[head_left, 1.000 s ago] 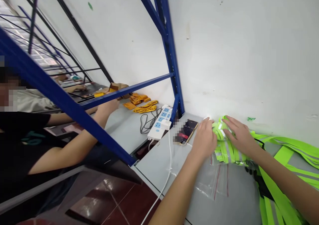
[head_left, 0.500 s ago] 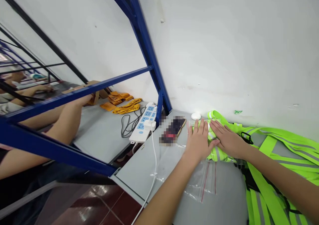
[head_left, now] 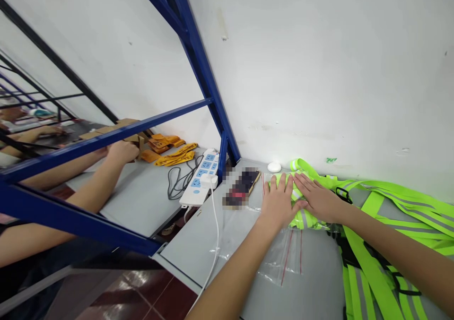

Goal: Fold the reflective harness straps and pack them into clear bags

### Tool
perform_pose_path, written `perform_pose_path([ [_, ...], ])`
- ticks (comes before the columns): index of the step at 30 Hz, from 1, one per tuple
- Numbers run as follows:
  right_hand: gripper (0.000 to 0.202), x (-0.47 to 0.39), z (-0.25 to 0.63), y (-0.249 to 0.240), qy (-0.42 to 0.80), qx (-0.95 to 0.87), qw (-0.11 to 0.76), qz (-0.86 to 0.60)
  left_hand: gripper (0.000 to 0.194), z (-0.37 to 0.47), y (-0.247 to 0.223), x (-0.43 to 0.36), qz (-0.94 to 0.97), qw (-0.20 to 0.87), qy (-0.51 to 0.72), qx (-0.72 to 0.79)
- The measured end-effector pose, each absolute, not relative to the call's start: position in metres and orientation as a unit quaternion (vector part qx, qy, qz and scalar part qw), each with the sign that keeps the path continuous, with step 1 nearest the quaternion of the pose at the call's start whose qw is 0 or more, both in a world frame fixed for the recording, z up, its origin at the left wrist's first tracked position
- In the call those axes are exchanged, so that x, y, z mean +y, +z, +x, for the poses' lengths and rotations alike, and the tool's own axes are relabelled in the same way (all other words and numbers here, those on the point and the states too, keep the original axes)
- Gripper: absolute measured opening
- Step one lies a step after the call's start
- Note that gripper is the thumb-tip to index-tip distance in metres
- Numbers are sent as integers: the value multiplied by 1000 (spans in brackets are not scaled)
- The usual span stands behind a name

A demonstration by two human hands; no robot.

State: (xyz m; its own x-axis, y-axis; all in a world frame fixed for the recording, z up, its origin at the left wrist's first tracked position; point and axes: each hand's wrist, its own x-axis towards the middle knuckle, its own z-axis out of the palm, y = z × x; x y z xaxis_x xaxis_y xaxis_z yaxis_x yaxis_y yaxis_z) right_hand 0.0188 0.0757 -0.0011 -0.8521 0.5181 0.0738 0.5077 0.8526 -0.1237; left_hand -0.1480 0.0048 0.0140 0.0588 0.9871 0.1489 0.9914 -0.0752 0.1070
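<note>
A folded bundle of neon-yellow reflective straps [head_left: 304, 220] lies in a clear plastic bag on the grey table. My left hand [head_left: 278, 202] presses flat on the bag, fingers stretched out. Beside it, my right hand [head_left: 315, 194] also lies flat on the bundle, with the two thumbs close together. Under and in front of my wrists are clear zip bags [head_left: 283, 258] with red seal lines. More loose reflective straps [head_left: 369, 268] with black buckles spread over the right side of the table.
Left of my hands lie a phone [head_left: 244, 187] and a white round object [head_left: 274, 167]. A power strip [head_left: 200, 178] with a white charging cable sits by the blue metal frame [head_left: 213, 98]. Beyond it, a co-worker's hand [head_left: 122, 152] is near cardboard and orange straps [head_left: 175, 154].
My hands stay pressed on the bagged bundle with little movement. The camera view has shifted slightly. The co-worker's near arm has moved, and its hand now shows beside the cardboard.
</note>
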Motion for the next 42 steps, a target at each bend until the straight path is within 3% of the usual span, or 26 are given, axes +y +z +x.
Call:
perform_pose_path([
  [4, 67, 77, 18, -4, 41, -962, 52, -264, 81, -148, 14, 5, -724, 16, -90, -683],
  [11, 58, 57, 27, -2, -42, -948, 147, -280, 75, -148, 21, 4, -721, 1, -81, -689],
  [17, 72, 28, 50, -5, -80, -948, 111, -288, 69, -161, 19, 18, -745, 46, -84, -660],
  [26, 54, 9, 28, -15, -73, -950, 113, -282, 44, -187, 36, 50, -773, -16, -170, -611],
  [36, 63, 17, -11, -6, -45, -949, 78, -302, 52, -177, 33, 34, -766, -19, -152, -625],
  [40, 72, 15, 34, 8, -6, -949, 69, -308, 53, -169, 32, 13, -745, 53, -140, -651],
  [42, 64, 14, 77, 12, 6, -942, 101, -319, 53, -154, 34, 1, -746, 78, -151, -644],
])
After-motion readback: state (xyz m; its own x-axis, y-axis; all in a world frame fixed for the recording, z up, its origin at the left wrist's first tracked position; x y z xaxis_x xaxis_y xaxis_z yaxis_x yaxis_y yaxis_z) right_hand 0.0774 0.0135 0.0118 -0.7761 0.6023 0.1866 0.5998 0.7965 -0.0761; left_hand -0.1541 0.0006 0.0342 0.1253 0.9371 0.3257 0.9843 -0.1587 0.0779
